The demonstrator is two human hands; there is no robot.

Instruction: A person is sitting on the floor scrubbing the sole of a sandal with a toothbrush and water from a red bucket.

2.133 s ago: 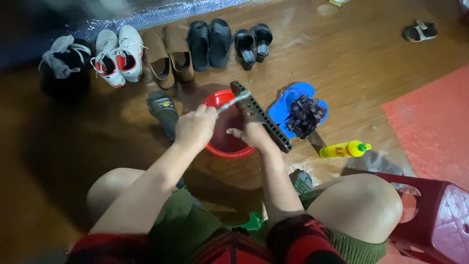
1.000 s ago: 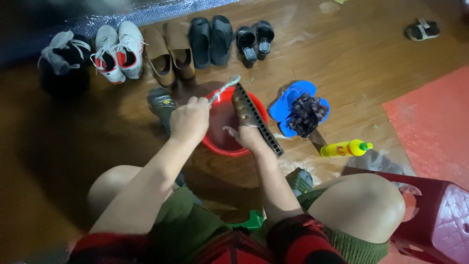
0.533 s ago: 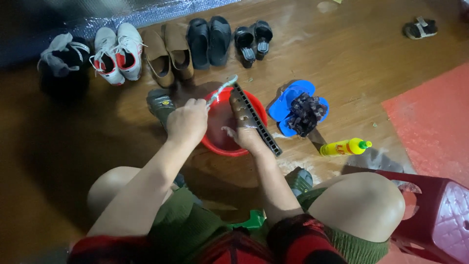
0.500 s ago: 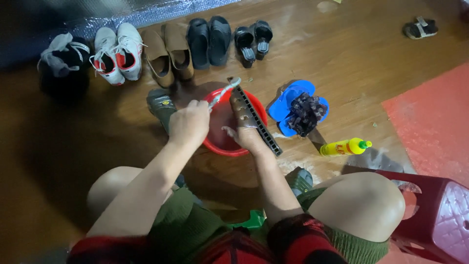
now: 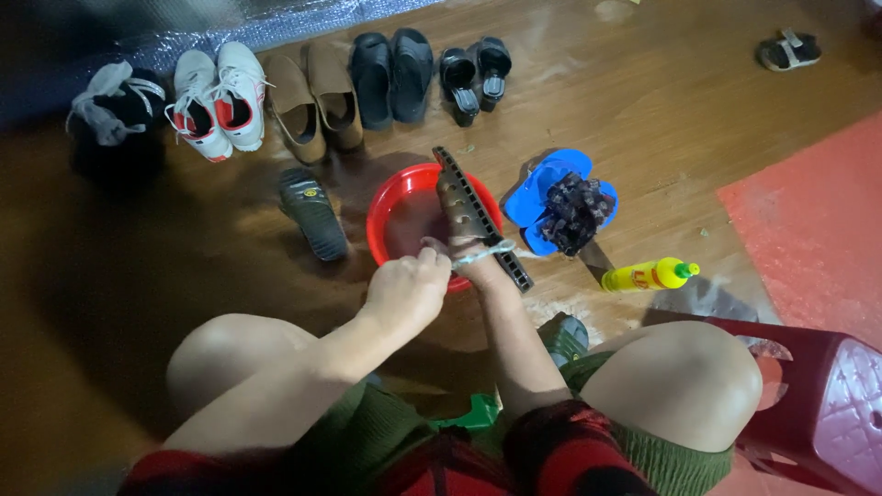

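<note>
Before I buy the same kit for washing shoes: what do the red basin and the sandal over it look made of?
The red basin looks like glossy moulded plastic, with a smooth, shiny rim. The dark sandal in the right hand seems rubber or foam, judging by its matte, ridged sole; that is less certain.

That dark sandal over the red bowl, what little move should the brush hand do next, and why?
Probably push the small pale brush back up along the dark ridged sandal. The left hand has its grip on the brush down at the near end of the sandal, the right hand holds the sandal tilted over the round red plastic basin, and most of the sole lies beyond the bristles.
</note>
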